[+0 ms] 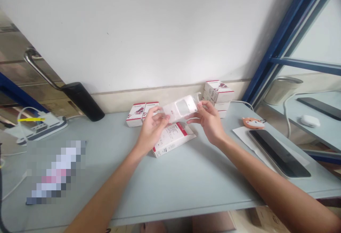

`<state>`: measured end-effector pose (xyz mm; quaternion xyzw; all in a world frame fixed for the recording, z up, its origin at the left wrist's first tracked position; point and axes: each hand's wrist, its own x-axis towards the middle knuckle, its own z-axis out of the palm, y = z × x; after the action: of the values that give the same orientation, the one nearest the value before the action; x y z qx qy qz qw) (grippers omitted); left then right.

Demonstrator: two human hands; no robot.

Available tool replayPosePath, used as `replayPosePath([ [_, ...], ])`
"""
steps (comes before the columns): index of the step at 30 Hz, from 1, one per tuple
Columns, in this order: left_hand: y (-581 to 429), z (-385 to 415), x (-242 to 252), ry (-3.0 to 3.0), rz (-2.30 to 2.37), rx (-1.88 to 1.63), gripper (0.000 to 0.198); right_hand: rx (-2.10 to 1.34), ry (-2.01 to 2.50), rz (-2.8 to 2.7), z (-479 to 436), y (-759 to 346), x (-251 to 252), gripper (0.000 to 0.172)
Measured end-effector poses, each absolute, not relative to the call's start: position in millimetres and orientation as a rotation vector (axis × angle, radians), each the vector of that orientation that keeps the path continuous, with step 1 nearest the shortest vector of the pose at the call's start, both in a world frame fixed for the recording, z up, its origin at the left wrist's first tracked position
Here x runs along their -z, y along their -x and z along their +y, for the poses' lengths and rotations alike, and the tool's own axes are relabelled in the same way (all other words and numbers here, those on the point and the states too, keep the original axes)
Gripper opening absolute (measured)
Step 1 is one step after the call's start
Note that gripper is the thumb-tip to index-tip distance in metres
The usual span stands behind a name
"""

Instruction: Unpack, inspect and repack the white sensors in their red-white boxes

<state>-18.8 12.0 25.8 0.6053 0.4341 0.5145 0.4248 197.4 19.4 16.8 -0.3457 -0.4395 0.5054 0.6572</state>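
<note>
We see the left hand and right hand apart, gripping opposite edges of a clear plastic pouch at mid-frame, apparently holding it up for viewing above a white box on the tabletop.

Pale blue desk w/ red-white boxes, black tablet, white paper

Two hands, one clear plastic pouch, at least five red-and-white boxes, two black devices
</note>
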Motion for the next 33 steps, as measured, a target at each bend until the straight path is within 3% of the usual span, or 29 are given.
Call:
replayPosePath([
  [7, 18.6, 14.1, -34.3, -1.122, 0.803, -1.223, 0.033, -0.906, 0.847, -1.308, 14.0, -194.4, -17.9, 0.036],
  [11, 20.2, 11.2, -39.3, -1.119, 0.699, -1.095, 0.037, -0.68, 0.921, -1.451, 11.5, -196.1, -16.2, 0.03],
  [17, 23.8, 13.2, -37.1, -1.055, 0.674, -1.102, 0.037, -0.709, 0.929, -1.607, 6.4, -195.7, -19.1, 0.035],
  [28, 34.0, 20.9, -31.6, -0.956, 0.737, -1.075, 0.036, -0.56, 0.916, -1.134, 19.2, -207.3, -28.6, 0.031],
  [33, 41.7, 26.2, -39.9, -0.781, 0.792, -1.31, 0.031, -0.626, 0.92, -1.062, 31.1, -210.7, -15.9, 0.047],
])
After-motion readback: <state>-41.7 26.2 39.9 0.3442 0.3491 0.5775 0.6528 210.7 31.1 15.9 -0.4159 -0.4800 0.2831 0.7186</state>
